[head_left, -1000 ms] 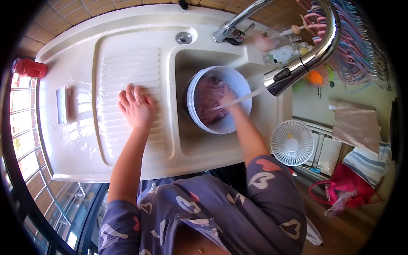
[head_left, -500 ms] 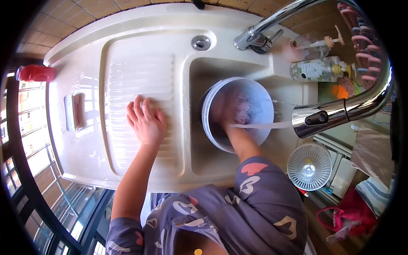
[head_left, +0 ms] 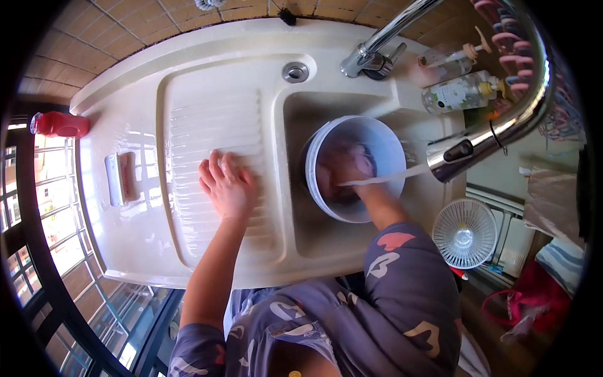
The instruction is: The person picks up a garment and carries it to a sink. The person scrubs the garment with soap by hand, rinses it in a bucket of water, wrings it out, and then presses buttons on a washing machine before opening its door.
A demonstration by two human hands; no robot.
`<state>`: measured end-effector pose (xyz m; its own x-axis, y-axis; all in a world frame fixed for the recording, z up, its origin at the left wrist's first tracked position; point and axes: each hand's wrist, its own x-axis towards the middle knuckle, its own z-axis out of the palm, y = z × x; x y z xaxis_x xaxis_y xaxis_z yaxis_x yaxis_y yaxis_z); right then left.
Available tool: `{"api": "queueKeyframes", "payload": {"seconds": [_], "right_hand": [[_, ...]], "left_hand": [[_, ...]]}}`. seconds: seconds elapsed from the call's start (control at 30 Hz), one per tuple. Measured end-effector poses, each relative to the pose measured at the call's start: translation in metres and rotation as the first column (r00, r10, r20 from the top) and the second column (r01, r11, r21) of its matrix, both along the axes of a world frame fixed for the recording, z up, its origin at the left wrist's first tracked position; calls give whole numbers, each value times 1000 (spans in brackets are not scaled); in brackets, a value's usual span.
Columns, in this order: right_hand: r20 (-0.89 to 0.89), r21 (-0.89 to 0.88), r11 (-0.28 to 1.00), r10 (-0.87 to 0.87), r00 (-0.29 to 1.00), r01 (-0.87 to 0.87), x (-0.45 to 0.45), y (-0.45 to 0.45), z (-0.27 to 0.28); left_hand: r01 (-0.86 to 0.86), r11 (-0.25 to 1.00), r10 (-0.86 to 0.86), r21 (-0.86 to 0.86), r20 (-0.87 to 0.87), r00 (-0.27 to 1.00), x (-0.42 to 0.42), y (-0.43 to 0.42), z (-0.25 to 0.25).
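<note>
My left hand [head_left: 229, 188] rests palm down on the ridged washboard [head_left: 188, 217] of the white sink top, fingers a little apart and holding nothing. In the basin [head_left: 304, 242] stands a white bucket [head_left: 312, 182]. My right hand [head_left: 344, 171] reaches down into it. Its fingers are blurred, so I cannot tell whether they grip anything. Something dark and pinkish shows around the hand, too unclear to name. From the chrome faucet head [head_left: 447, 161] a water stream [head_left: 399, 176] runs into the bucket over my right wrist.
Pump bottles [head_left: 457, 92] stand behind the basin at the right. A soap bar [head_left: 128, 176] lies in a recess at the left, and a red bottle [head_left: 61, 125] sits at the far left corner. A white round basket [head_left: 465, 234] is beyond the right edge.
My right hand has shifted inside the bucket. My left hand stays at about the same place on the washboard. The whole view has tilted slightly.
</note>
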<state>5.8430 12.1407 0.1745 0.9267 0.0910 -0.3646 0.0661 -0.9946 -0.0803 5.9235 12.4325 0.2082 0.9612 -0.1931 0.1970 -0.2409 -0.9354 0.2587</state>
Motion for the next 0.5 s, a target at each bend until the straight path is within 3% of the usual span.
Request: {"api": "queueKeyframes", "payload": {"seconds": [0.03,0.07,0.1,0.17,0.2,0.23,0.27,0.33,0.4,0.5], "right_hand": [[209,119,981,129,969,-156,-10,-12,-32],[214,103,982,131,968,-156,-13,-12,-59],[206,43,998,-50,977,42,-20,-4,-83],[118,-431,897,-56,991,102,-5,20,-79],[130,-445,888,-63,989,115,-1,22,-69],[-143,-230,938,-295,945,259,8,22,-62],[-441,-43,894,-417,795,446,18,21,-51],[-484,260,671,-532,695,695,7,6,-55],[-244,267,927,-201,949,265,-2,13,31],[5,387,891,-259,966,237,-40,-12,73]], "left_hand": [[-6,1000,6,-2,3,1000,1,-1,0],[-14,1000,14,-6,4,1000,1,-2,1],[-2,1000,2,-18,4,1000,-2,0,1],[-5,1000,5,-16,13,1000,0,0,1],[5,999,-4,-34,24,1000,-2,0,1],[-3,1000,3,-28,11,1000,-2,1,-1],[-14,1000,14,-22,-1,1000,0,3,-2],[-13,1000,13,-25,2,1000,0,5,-4],[-14,1000,14,-26,-2,1000,-1,7,-4],[-12,998,14,-68,31,999,-2,5,-3]]}}
